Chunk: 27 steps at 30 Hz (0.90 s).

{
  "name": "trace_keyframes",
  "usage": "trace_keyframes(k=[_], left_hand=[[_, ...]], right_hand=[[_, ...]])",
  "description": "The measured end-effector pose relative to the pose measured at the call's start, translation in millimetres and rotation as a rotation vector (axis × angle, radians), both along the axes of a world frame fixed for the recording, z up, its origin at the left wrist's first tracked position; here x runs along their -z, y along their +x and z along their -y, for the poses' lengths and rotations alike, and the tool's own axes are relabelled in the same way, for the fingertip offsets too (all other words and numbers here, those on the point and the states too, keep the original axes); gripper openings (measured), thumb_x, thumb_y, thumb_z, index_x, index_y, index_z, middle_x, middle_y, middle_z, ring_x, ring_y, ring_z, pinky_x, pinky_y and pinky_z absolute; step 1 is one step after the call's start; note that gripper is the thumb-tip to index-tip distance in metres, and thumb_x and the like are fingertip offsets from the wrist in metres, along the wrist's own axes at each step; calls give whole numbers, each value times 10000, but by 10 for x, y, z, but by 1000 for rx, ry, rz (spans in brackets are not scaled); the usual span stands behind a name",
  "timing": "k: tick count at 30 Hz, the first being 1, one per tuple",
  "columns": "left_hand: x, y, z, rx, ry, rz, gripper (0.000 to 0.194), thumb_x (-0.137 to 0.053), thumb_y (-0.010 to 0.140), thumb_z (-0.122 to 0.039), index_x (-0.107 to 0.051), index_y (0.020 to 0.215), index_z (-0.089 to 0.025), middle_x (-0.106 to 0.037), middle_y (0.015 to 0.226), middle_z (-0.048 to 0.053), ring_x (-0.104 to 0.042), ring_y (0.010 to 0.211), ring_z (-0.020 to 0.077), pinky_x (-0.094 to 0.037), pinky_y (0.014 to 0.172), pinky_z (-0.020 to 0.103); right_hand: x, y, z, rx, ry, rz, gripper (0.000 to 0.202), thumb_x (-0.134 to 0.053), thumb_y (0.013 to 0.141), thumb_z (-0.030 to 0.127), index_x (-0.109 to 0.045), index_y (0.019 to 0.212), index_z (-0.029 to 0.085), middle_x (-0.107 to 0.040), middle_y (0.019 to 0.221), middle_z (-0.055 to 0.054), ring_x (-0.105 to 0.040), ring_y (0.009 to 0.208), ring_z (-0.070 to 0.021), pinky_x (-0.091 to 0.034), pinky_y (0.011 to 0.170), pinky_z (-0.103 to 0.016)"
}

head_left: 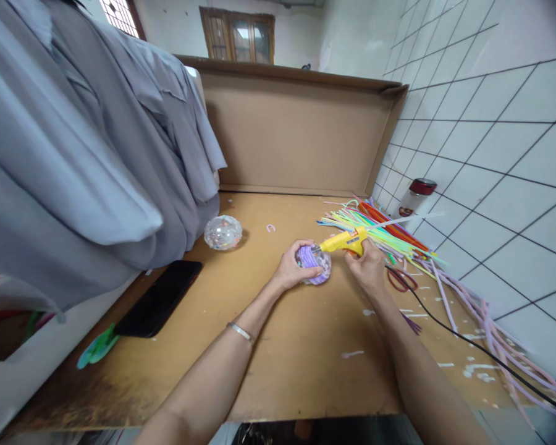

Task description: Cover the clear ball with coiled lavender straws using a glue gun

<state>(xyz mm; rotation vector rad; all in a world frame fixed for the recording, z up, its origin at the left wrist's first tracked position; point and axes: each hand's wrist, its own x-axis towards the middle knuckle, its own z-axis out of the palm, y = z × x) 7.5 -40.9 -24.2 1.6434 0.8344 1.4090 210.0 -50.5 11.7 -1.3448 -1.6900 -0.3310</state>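
Observation:
My left hand is closed around a small round clear piece with purple strips across it, held just over the table. In my right hand is a yellow glue gun, its nozzle pointing left at the top of the purple-striped piece. Whether the tip touches the piece I cannot tell. A long translucent glue stick sticks out of the gun's back, and a black cord runs from it to the lower right. Left of my hands stands a clear faceted bowl with small colourful bits.
Colourful pipe cleaners lie along the tiled wall, near red-handled scissors and a lidded jar. A black phone and a green-blue piece rest at left. Grey cloth hangs over the left side. Cardboard stands behind.

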Motion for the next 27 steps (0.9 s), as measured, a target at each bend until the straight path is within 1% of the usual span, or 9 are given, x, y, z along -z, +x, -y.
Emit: trace_keyframes(k=[9,15,27], left_hand=[[12,-6,-4,13,6,1,640,-831,517,-324,-551,1076,-184,-570,1209,89,-550,1112,230,-407,991,340],[-1,-3,4,8,5,-2,640,-832,513,-320,-556,1073,-182,-575,1199,90,-553,1110,235,-411,989,347],[-2,-2,5,9,0,-1,634,-827,511,-303,-555,1072,-184,-587,1176,80,-564,1086,225,-419,972,331]], right_hand=[[-21,-1,17,20,-19,-12,113,-533,692,292,-510,768,212,-591,717,-43,-532,662,-202,-404,603,-299],[5,-4,2,13,-8,-17,101,-520,695,281,-501,767,211,-591,732,-47,-535,678,-204,-409,619,-304],[-3,-8,-4,26,-38,-49,121,-504,682,303,-506,757,208,-593,728,-53,-529,669,-204,-410,621,-308]])
